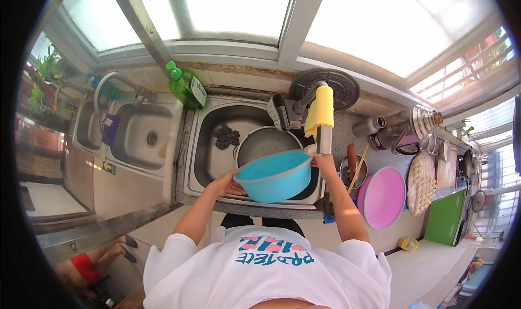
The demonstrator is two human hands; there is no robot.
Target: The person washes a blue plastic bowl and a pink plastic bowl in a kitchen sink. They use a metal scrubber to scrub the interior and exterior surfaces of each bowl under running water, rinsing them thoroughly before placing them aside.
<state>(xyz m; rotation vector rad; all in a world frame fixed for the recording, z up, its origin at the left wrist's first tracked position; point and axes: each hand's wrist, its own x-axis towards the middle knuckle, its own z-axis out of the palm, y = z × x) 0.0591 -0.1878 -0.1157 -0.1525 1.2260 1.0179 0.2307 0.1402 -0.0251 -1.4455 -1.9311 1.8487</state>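
A light-blue plastic basin (278, 181) is held between my two hands over the near part of the steel sink (203, 146). It leans away from me, its outer wall facing my body. My left hand (227, 184) closes on its left rim, and my right hand (322, 161) grips its right side, close to the faucet. Inside the sink sits a round grey metal pan (266, 143), partly hidden behind the basin. A dark, crumpled scrubber (226, 137) lies to the pan's left. Over the faucet's arm (323, 138) hangs a yellow cloth (320, 111).
At the sink's far left corner stands a green pump bottle (187, 89). A round black lid (325, 89) leans behind the faucet. To the right are a small metal pot (355, 172), a pink basin (382, 197) and a round tray of dough pieces (421, 184). Another sink (144, 135) appears at left.
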